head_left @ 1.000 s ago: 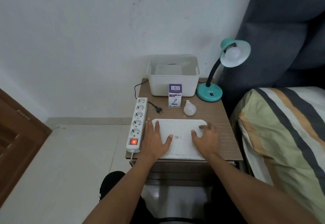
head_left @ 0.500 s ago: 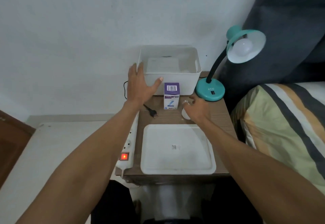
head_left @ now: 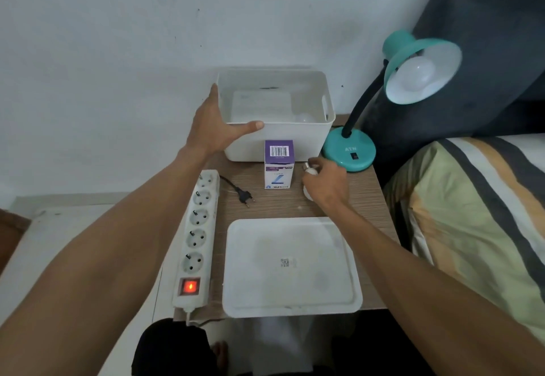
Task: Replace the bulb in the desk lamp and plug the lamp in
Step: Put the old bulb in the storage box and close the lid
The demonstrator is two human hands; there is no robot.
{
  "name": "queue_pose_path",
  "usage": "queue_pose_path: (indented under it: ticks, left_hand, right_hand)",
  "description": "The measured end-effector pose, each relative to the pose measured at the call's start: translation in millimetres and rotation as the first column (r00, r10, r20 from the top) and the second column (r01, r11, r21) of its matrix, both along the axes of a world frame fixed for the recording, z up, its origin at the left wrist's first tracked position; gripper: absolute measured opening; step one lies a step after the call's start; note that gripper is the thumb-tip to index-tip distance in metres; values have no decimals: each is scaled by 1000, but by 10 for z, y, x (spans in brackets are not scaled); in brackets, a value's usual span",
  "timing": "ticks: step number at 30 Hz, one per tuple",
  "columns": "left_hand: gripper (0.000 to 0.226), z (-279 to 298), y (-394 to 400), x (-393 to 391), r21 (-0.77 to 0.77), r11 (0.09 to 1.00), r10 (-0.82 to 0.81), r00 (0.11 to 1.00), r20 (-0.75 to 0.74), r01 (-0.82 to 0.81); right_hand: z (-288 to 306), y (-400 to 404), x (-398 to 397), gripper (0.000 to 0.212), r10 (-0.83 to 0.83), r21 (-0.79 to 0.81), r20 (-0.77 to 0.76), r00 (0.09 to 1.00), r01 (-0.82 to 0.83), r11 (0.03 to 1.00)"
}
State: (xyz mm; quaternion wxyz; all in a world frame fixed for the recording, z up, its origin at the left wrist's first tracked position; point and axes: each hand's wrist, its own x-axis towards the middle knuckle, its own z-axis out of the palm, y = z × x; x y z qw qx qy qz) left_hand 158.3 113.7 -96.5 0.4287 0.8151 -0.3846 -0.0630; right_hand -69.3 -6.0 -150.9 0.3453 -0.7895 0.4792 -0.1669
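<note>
A teal desk lamp (head_left: 349,151) stands at the table's back right, its shade holding a white bulb (head_left: 418,73). Its black plug (head_left: 245,197) lies loose on the wooden table beside a white power strip (head_left: 197,237) whose red switch glows. A loose white bulb (head_left: 309,170) lies right of a purple and white bulb box (head_left: 278,164); my right hand (head_left: 326,185) is closed over it. My left hand (head_left: 216,127) rests spread on the front left corner of a white bin (head_left: 295,139), thumb along its rim. Another bulb shows dimly inside the bin.
A white tray lid (head_left: 290,266) lies flat at the table's front. A bed with a striped blanket (head_left: 477,213) stands close on the right, a dark headboard behind the lamp. The white wall is directly behind the table, and the floor lies to the left.
Both hands left the tray lid and reached forward. The left one settled on the bin's corner; the right one came down over the loose bulb. The camera moved closer.
</note>
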Motion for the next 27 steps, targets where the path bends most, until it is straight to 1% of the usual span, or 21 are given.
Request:
queue_pose_path:
  ticks: [3,5,9,12,17,23,27]
  left_hand:
    - [106,-8,2,-19,-14,1000,4,1000,0,-4]
    - [105,-10,5,-31,-24,1000,2,1000,-2,-2]
    - [104,-20,3,-39,-40,999,4,1000,2,-4]
    - [104,-25,1,-35,-40,999,18,1000,-11,-18]
    - [105,-54,-19,-34,-49,998,46,999,-21,-47]
    - [104,-74,-24,-37,-66,996,54,998,-19,-55]
    - [104,-88,-36,-18,-78,995,56,998,-5,-56]
  right_hand:
    - [209,25,1,39,35,-123,188,982,-12,992]
    - [383,36,52,37,89,-196,266,960,-37,980]
    - [722,21,299,36,167,-314,378,910,-44,948]
    - [917,-35,566,36,155,-319,407,900,-19,948]
    - [1006,-181,940,34,124,-260,371,920,-25,965]
    - [892,-407,1225,35,125,-148,215,969,-94,985]
    - [809,-497,1284,37,153,-125,109,982,-139,982]
